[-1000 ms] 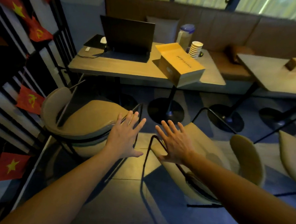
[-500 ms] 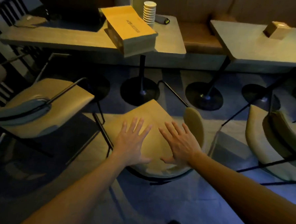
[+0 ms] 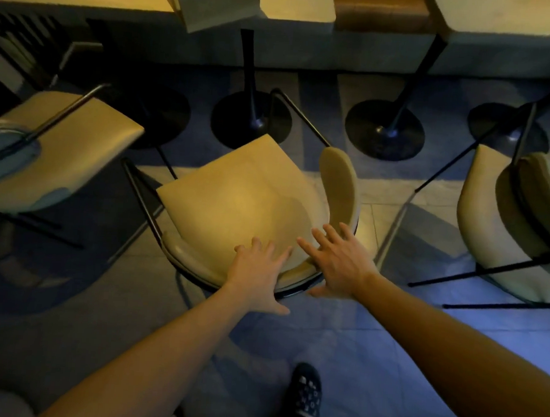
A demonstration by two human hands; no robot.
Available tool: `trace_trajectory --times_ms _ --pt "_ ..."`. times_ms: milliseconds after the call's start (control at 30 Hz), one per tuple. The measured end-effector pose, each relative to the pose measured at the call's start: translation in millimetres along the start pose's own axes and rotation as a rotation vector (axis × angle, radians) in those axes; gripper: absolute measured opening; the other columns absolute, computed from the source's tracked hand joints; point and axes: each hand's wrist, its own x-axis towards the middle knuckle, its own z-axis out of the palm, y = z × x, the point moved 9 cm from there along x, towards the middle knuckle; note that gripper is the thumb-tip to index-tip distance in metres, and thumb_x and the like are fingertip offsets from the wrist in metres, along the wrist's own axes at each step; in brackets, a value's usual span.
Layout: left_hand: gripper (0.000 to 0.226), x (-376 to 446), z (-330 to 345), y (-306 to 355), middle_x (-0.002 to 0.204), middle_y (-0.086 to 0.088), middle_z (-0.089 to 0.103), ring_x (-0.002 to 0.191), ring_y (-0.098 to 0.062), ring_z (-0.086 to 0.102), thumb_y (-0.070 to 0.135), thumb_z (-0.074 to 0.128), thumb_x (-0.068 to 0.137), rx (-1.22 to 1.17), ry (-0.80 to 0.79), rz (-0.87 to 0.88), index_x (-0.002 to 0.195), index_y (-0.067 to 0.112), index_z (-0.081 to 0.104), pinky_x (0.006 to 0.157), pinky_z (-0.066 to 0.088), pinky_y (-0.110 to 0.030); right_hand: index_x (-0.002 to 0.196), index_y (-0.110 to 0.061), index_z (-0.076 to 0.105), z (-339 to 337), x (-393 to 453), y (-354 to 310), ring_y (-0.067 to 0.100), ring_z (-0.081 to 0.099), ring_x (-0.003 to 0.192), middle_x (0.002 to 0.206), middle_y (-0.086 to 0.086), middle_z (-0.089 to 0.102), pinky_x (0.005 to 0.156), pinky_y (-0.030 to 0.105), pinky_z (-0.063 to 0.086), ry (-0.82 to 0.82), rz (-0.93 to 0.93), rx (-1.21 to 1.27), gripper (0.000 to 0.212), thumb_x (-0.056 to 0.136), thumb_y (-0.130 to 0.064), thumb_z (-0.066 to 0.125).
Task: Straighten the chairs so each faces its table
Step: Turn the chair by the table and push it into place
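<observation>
Head view, looking down on a dim café floor. The left hand (image 3: 257,272) and the right hand (image 3: 337,262) reach forward side by side, each grip open with fingers spread and palm down, closed on nothing. Both hands lie over the curved backrest rim at the near edge of the middle chair (image 3: 245,200), a tan upholstered seat on a thin black metal frame; whether the palms press the rim or hover just above it cannot be told. The seat extends ahead of the grips, turned at an angle so that one corner points toward the counter (image 3: 297,2) beyond, and the backrest wraps around from below the hands to the right of the right grip.

Far ahead of the grips, the counter's black pedestal base (image 3: 251,117) stands on the floor just past the seat's far corner. A cardboard box (image 3: 214,4) overhangs the counter edge above it. A second pedestal base (image 3: 384,129) stands ahead and to the right of the right grip.

To the left of the left grip, well apart, a second tan chair (image 3: 63,152) stands askew. To the right of the right grip, well apart, a third chair (image 3: 508,227) shows its backrest. Below the grips, between the forearms, a foot in a patterned dark sock (image 3: 305,398) rests on the tiled floor (image 3: 386,373).
</observation>
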Motion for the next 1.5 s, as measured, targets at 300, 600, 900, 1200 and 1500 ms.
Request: trace_trajectory --times_ms 300,600,900,1200,1500 --pt "0.059 7 -6 13 0.108 -0.003 0.064 0.093 -0.026 0.065 0.057 0.067 0.080 -0.087 0.039 0.076 0.127 0.026 0.049 0.074 0.051 -0.034 0.127 -0.024 0.057 10 19 -8 0.028 0.056 0.113 0.121 0.006 0.064 0.104 0.047 0.036 -0.067 -0.087 -0.013 0.066 0.080 -0.070 0.061" --pt "0.062 36 -36 5 0.106 -0.004 0.066 0.091 -0.028 0.066 0.054 0.066 0.083 -0.078 0.048 0.065 0.134 0.027 0.046 0.067 0.045 -0.034 0.117 -0.024 0.060 -1 42 26 0.028 0.059 0.105 0.112 0.006 0.066 0.098 0.048 0.038 -0.044 -0.067 -0.037 0.059 0.081 -0.070 0.059" --pt "0.064 91 -63 -20 0.108 -0.005 0.065 0.092 -0.030 0.066 0.051 0.067 0.083 -0.076 0.086 0.121 0.136 0.024 0.046 0.066 0.044 -0.034 0.111 -0.026 0.061 -16 90 73 0.025 0.061 0.098 0.105 0.001 0.068 0.093 0.045 0.038 -0.019 -0.045 -0.070 0.057 0.078 -0.073 0.058" --pt "0.059 152 -92 -60 0.104 -0.006 0.064 0.089 -0.030 0.066 0.051 0.068 0.083 -0.057 0.112 0.158 0.131 0.023 0.047 0.061 0.039 -0.033 0.109 -0.028 0.060 -32 148 118 0.024 0.061 0.097 0.104 0.000 0.067 0.093 0.045 0.037 -0.051 -0.023 -0.086 0.057 0.077 -0.075 0.054" --pt "0.056 189 -105 -78 0.101 -0.005 0.065 0.086 -0.030 0.067 0.052 0.067 0.083 -0.036 0.151 0.199 0.127 0.023 0.049 0.063 0.043 -0.033 0.110 -0.028 0.059 -39 179 145 0.026 0.060 0.100 0.106 0.001 0.066 0.091 0.046 0.037 -0.065 -0.029 -0.077 0.057 0.077 -0.074 0.054"
